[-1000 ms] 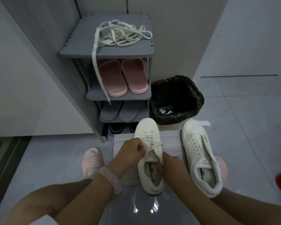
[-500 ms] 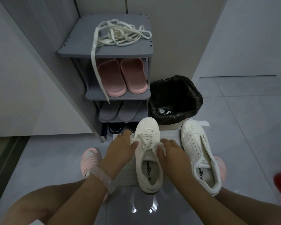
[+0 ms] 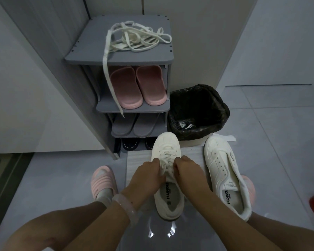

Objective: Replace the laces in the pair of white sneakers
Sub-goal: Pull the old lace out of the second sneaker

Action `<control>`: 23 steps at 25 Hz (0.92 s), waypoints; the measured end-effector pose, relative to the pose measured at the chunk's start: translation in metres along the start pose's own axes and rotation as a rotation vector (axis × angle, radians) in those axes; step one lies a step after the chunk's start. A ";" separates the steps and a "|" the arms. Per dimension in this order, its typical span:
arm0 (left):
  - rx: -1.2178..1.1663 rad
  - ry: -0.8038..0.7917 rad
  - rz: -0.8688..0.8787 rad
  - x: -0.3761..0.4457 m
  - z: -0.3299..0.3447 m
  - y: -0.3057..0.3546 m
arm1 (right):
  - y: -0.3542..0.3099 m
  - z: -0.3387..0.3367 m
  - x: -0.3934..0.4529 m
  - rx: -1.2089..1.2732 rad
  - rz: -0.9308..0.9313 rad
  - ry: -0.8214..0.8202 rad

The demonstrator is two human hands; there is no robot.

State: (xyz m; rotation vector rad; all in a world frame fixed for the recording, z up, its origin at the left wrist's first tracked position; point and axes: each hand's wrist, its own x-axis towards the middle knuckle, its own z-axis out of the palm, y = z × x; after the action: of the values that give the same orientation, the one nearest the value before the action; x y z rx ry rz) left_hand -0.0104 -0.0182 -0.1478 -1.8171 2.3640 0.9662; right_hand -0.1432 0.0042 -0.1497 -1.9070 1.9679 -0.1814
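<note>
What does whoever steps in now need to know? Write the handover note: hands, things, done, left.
Left hand: pinches the lace on the middle sneaker.
Right hand: grip on the same lace, at the upper eyelets.
Middle sneaker: on the board, toe toward the rack, laced along most of its eyelets.
Right sneaker: beside it, eyelets bare.
Loose laces: heaped on the rack's top, one end hanging down.
Done: middle sneaker nearly laced.
Left: finish and tie it, then lace the right sneaker.

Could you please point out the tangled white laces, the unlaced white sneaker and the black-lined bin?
Tangled white laces (image 3: 134, 39), head view, pile's middle.
Unlaced white sneaker (image 3: 219, 160), head view, eyelet side.
Black-lined bin (image 3: 217, 104), head view, right rim.
</note>
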 end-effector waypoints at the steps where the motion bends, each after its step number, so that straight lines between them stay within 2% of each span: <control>1: 0.003 -0.003 0.006 0.000 0.000 -0.001 | -0.001 0.000 0.000 -0.030 -0.020 0.010; 4: 0.008 0.001 0.029 0.001 0.001 -0.003 | -0.001 -0.002 0.005 0.011 -0.024 0.028; 7: 0.037 0.015 0.074 0.001 0.000 -0.004 | -0.002 0.000 0.002 -0.068 -0.074 0.029; 12: 0.150 0.012 0.162 -0.003 0.003 -0.003 | -0.003 -0.001 0.001 -0.064 -0.173 0.200; 14: 0.084 0.007 0.160 -0.003 0.003 -0.004 | -0.001 -0.001 0.005 -0.046 -0.206 0.250; 15: 0.017 0.002 0.139 -0.002 0.003 -0.006 | 0.002 0.002 0.007 -0.003 -0.167 0.261; 18: -0.155 0.011 0.041 -0.001 0.000 -0.011 | 0.014 0.007 0.007 0.328 0.064 0.144; 20: -0.163 0.011 0.033 0.000 -0.001 -0.012 | 0.015 0.016 0.000 0.488 0.139 0.113; 23: -0.076 0.022 0.093 -0.002 -0.001 -0.011 | 0.005 0.020 -0.005 0.609 0.170 0.153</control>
State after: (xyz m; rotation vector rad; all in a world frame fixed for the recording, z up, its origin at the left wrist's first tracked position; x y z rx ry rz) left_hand 0.0001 -0.0187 -0.1510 -1.7656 2.4782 1.0646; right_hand -0.1408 0.0135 -0.1690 -1.3597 1.8665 -0.7967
